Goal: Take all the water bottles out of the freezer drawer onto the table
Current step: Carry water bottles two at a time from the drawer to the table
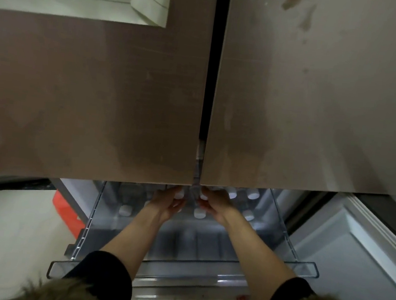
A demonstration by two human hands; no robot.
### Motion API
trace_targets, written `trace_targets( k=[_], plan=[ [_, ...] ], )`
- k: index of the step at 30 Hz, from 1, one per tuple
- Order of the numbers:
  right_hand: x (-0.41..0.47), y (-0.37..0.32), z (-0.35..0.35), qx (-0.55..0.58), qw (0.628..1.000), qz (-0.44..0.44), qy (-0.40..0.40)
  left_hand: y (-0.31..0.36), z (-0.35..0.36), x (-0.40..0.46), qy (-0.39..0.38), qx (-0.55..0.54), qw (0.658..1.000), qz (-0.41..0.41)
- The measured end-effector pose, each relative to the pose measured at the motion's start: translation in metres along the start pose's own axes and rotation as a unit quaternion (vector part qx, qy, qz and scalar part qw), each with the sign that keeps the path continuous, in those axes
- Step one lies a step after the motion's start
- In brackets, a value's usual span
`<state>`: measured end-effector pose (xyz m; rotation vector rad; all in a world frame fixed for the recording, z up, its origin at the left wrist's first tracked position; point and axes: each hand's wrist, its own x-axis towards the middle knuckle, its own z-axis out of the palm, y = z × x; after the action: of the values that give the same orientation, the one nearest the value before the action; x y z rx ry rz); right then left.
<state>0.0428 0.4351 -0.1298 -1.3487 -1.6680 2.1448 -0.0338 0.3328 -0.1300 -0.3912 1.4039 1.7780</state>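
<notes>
The clear plastic freezer drawer (182,275) is pulled out below the closed fridge doors. Several water bottles with white caps stand at its back: one cap at the left (125,210), one in the middle (199,213), others at the right (253,195). My left hand (166,203) is wrapped around the neck of a bottle whose cap (179,194) shows above the fingers. My right hand (217,202) grips another bottle at its cap (203,196). Both bottles are at the drawer's back, partly hidden under the door edge.
Two brown fridge doors (99,94) fill the upper view and overhang the drawer's back. An open lower door (358,247) stands at the right. A red object (67,209) lies on the pale floor at the left. The drawer's front half holds nothing.
</notes>
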Motion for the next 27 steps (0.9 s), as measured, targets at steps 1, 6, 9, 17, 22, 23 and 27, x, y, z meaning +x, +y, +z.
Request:
trace_targets(
  k=[1, 6, 9, 17, 22, 23, 27],
  plan=[
    [-0.002, 0.000, -0.001, -0.001, 1.000, 0.005, 0.000, 0.000, -0.001, -0.002, 0.000, -0.005, 1.000, 0.001],
    [-0.024, 0.005, -0.003, -0.019, 0.999, 0.017, -0.032, -0.006, -0.009, -0.017, 0.004, 0.010, 1.000, 0.029],
    [-0.046, 0.008, -0.011, -0.078, 0.996, 0.009, -0.041, -0.011, -0.021, -0.030, 0.037, 0.064, 0.996, 0.057],
    [-0.092, -0.003, -0.029, -0.245, 0.964, -0.072, 0.074, 0.004, -0.058, -0.078, 0.197, 0.328, 0.896, 0.226],
    [-0.129, 0.005, -0.030, -0.319, 0.918, -0.199, 0.128, -0.003, -0.061, -0.122, 0.216, 0.366, 0.840, 0.338],
    [-0.135, 0.004, -0.029, -0.331, 0.907, -0.222, 0.138, -0.002, -0.061, -0.127, 0.212, 0.365, 0.833, 0.357],
    [-0.152, -0.004, -0.016, -0.357, 0.868, -0.292, 0.184, 0.015, -0.072, -0.133, 0.194, 0.415, 0.790, 0.408]
  ],
)
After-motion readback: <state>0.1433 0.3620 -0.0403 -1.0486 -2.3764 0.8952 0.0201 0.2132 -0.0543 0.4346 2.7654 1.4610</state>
